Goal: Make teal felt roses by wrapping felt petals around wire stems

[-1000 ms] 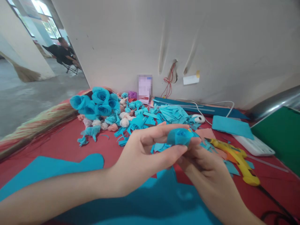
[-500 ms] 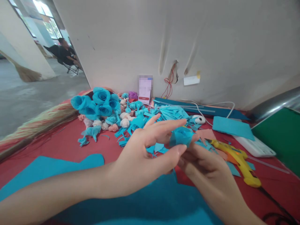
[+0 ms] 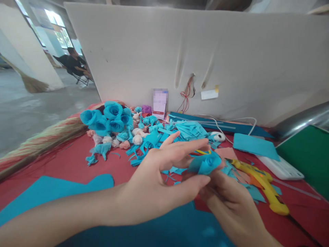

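Observation:
A small blue paper rose (image 3: 209,164) with a spiral centre is between my two hands, above the middle of the table. My right hand (image 3: 231,195) grips it from below and the right, its fingertips partly hidden behind the flower. At the left side of the rose, my left hand (image 3: 164,178) has its thumb against the loose paper edge, with the fingers stretched over the top. Under my forearms lie large blue paper sheets (image 3: 64,192). Blue paper strips (image 3: 191,130) are heaped just behind the hands.
To the right lies a yellow hot glue gun (image 3: 266,185), near blue paper (image 3: 257,145) on a white device. Finished blue roses (image 3: 113,111) and small pale ones (image 3: 137,139) stand back left. A phone (image 3: 159,103) leans on the white board (image 3: 128,51). Someone (image 3: 75,63) sits far left.
The rose has turned and tilted in my hands, so its rolled centre and a flap on the left now show. My view has shifted up slightly; both hands keep their places around the flower.

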Tool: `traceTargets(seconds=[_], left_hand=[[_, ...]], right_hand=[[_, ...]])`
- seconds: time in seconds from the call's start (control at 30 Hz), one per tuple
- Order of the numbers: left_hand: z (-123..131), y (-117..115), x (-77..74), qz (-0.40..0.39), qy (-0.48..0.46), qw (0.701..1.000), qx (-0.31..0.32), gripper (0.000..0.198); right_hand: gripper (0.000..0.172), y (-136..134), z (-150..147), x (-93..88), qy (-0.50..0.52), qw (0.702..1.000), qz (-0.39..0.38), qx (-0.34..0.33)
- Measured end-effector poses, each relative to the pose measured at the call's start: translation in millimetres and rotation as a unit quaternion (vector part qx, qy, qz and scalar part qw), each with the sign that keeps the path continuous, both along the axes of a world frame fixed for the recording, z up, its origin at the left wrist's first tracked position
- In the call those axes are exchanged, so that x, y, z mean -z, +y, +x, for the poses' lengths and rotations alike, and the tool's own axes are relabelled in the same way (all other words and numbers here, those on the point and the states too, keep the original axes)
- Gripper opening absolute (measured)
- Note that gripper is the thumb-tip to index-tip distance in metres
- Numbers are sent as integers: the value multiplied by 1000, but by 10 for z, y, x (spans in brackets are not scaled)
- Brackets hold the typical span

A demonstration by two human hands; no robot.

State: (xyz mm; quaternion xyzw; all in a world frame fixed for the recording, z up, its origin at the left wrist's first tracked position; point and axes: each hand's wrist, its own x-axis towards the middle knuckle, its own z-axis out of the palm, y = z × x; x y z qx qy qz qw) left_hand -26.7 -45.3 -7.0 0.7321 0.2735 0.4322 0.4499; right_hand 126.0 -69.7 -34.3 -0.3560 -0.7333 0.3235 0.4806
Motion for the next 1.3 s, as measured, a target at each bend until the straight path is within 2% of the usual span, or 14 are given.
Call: traceTargets(seconds=[0.2,0.47,0.63,0.77,0.87,1.0,1.1,1.23,1.3], left_hand=[[6,0,11,-15,0,1000,10,34],[-32,11,11,52,6,998,43,40],[-43,30,22,101,8,993,63,39],[-48,25,32,102,3,992,67,40],[-67,23,38,101,0,992,81,42],[-100,50,38,68,-17,991,116,41],[-100,101,53,24,-73,991,113,34],[-62,174,81,-6,-130,986,99,24],[-45,192,83,-1,-115,987,115,22]], right_hand=[[22,-10,-6,1,-25,998,3,53],[37,-29,30,4,-2,1000,16,16],[31,-12,16,15,0,999,33,-13],[17,-24,18,18,-29,999,24,26],[24,-34,23,-7,-51,996,16,72],[28,-53,25,-31,-34,997,-2,73],[27,-80,25,-17,-13,997,-25,72],[14,-105,21,17,59,997,-42,33],[19,-108,19,20,82,996,-45,-5]])
